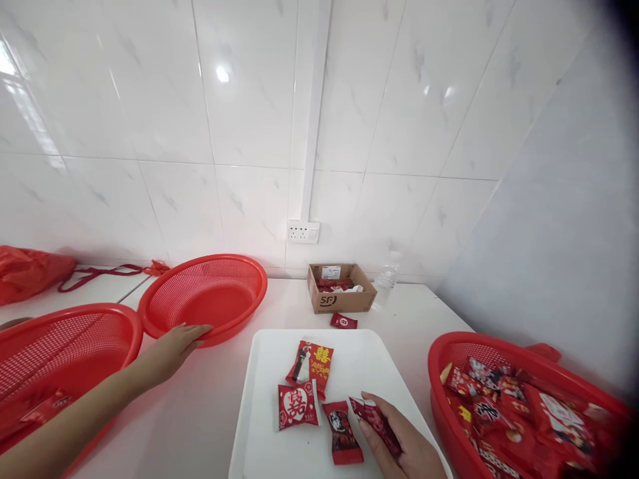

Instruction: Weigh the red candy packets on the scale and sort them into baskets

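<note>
My left hand reaches out flat, fingers stretched, touching the front rim of an empty red mesh basket. My right hand rests on the white tray and pinches a small dark red candy packet. Three more red packets lie on the tray: a tall one with a couple drawn on it, a square one with a white heart, and a small dark one right beside my right hand.
A red basket full of red sweets stands at the right. Another red basket sits at the left with a few packets. A cardboard box, a loose packet, a clear bottle and a red bag line the tiled wall.
</note>
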Tool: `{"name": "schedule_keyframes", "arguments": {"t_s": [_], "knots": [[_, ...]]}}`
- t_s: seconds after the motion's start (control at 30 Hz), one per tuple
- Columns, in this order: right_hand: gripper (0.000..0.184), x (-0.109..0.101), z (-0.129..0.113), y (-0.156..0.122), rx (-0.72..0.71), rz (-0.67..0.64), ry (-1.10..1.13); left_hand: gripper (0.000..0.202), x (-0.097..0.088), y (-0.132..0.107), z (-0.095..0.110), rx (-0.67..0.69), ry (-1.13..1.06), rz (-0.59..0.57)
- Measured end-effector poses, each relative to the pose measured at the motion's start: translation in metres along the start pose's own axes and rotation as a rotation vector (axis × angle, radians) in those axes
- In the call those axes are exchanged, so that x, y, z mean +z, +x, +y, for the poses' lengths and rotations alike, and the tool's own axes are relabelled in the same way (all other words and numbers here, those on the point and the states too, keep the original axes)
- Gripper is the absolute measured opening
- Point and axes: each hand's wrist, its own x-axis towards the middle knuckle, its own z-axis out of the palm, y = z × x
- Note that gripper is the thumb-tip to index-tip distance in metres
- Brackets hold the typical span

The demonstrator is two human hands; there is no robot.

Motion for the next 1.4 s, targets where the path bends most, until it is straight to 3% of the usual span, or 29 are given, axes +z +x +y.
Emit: {"name": "schedule_keyframes", "arguments": {"t_s": [0.1, 0.3, 0.43, 0.5, 0.53, 0.63, 0.73, 0.8, 0.87, 1.03, 1.1, 1.17, 1.27, 1.4], "knots": [[0.043, -0.001, 0.001, 0.0, 0.012, -0.021, -0.05, 0.048, 0.005, 0.006, 0.017, 0.032, -0.033, 0.025], [0.044, -0.012, 0.0, 0.006, -0.008, -0.185, -0.128, 0.045, 0.018, 0.009, 0.06, 0.092, -0.118, 0.057], [0.042, -0.011, -0.008, 0.001, 0.002, -0.109, -0.049, 0.041, 0.024, -0.002, 0.095, 0.111, -0.299, 0.237], [0.04, -0.008, -0.015, -0.003, -0.037, -0.073, -0.002, 0.037, 0.026, -0.015, 0.12, 0.186, -0.45, 0.277], [0.038, -0.006, -0.018, -0.004, -0.077, -0.077, 0.013, 0.034, 0.028, -0.022, 0.133, 0.246, -0.525, 0.25], [0.036, 0.001, -0.026, -0.005, -0.265, -0.202, 0.014, 0.03, 0.034, -0.041, 0.17, 0.445, -0.7, 0.01], [0.043, 0.008, -0.028, -0.004, -0.44, -0.367, -0.001, 0.017, 0.043, -0.052, 0.193, 0.529, -0.775, -0.121], [0.048, 0.012, -0.026, -0.005, -0.474, -0.382, 0.017, 0.018, 0.046, -0.053, 0.197, 0.555, -0.772, -0.128], [0.051, 0.013, -0.023, -0.008, -0.444, -0.324, 0.044, 0.022, 0.044, -0.05, 0.192, 0.518, -0.76, -0.06], [0.047, 0.002, -0.017, -0.009, -0.227, -0.184, -0.01, 0.031, 0.01, -0.028, 0.155, 0.131, -0.66, 0.36], [0.045, -0.004, -0.016, -0.007, -0.149, -0.191, -0.083, 0.027, -0.004, -0.016, 0.139, -0.018, -0.575, 0.503], [0.044, -0.007, -0.015, -0.004, -0.115, -0.224, -0.136, 0.029, -0.009, -0.006, 0.128, -0.073, -0.463, 0.579], [0.041, -0.006, -0.012, 0.0, -0.127, -0.267, -0.173, 0.039, 0.001, -0.005, 0.129, 0.0, -0.324, 0.5], [0.038, -0.005, -0.014, 0.001, -0.2, -0.355, -0.186, 0.041, 0.027, -0.023, 0.152, 0.206, -0.365, 0.1]]}}
